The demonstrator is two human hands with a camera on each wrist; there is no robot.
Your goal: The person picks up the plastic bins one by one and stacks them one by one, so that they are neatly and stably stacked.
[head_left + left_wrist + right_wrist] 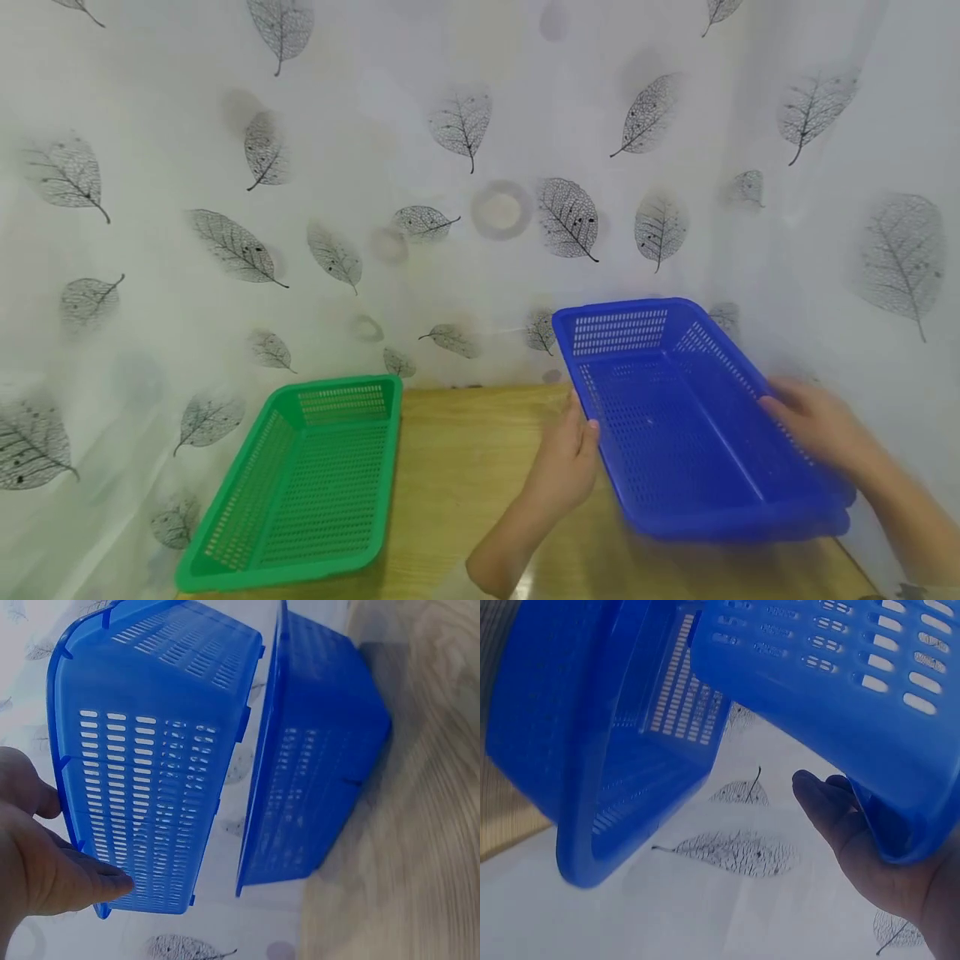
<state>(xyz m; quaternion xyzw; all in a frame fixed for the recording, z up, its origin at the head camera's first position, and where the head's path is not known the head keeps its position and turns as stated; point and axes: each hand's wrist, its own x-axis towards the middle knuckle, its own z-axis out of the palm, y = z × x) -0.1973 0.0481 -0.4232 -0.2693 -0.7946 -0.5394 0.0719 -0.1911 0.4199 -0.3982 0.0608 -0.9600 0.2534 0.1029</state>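
Observation:
Both hands hold a blue plastic basket [660, 425] by its two long sides, raised and tilted. My left hand [562, 458] grips the left rim, thumb over the edge and fingers along the slotted outer wall. On the opposite side, my right hand [817, 425] grips the rim, its fingers under the edge in the right wrist view. A second blue basket [322, 765] stands on the table below the held one. A gap shows between the two baskets in the left wrist view. From the head view, the upper basket hides most of the lower one.
A green plastic basket [330, 483] of similar shape sits on the left part of the wooden table [465, 467]. Behind the table hangs a pale curtain [420, 75] printed with leaves, which also covers both sides.

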